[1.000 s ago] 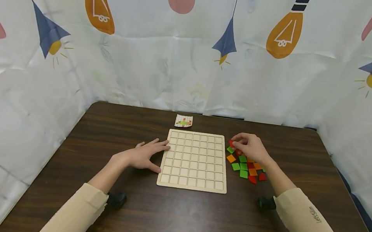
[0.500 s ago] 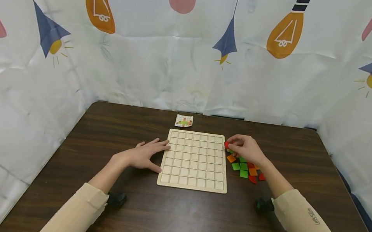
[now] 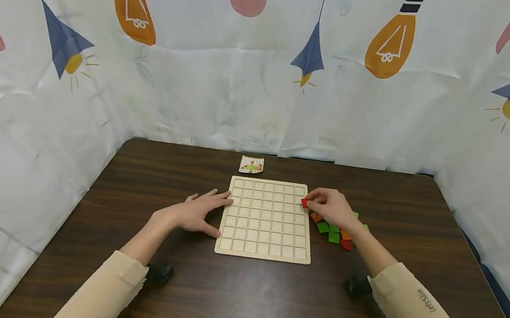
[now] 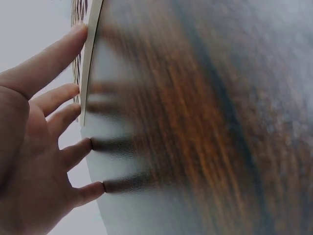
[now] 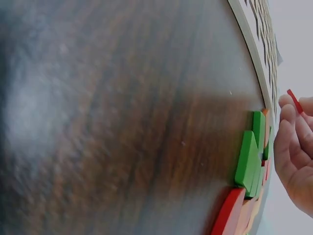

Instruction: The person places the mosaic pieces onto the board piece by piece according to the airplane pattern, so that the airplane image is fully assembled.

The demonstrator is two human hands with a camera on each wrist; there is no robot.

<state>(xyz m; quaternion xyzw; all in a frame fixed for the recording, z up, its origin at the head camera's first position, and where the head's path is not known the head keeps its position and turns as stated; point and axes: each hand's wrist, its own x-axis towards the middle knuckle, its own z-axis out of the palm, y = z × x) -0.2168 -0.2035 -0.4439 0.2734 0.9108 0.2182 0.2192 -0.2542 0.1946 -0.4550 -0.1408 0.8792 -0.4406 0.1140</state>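
Note:
A pale wooden grid board with rows of square recesses lies flat on the table. My left hand rests along its left edge, fingers spread and mostly straight; the left wrist view shows thumb and fingertips at the rim and tabletop. My right hand pinches a red tile between thumb and fingers, at the board's upper right edge. In the right wrist view the thin red tile sticks out of the fingertips. Beneath and beside that hand lie loose green tiles, orange tiles and red tiles, partly hidden by it.
A small card with a coloured grid picture lies behind the board. The dark wood-grain table extends around everything. A printed white curtain hangs behind and at both sides.
My right hand has moved left and slightly nearer, carrying the red tile from the loose pile to the board's right edge. The left hand and the board stay in place.

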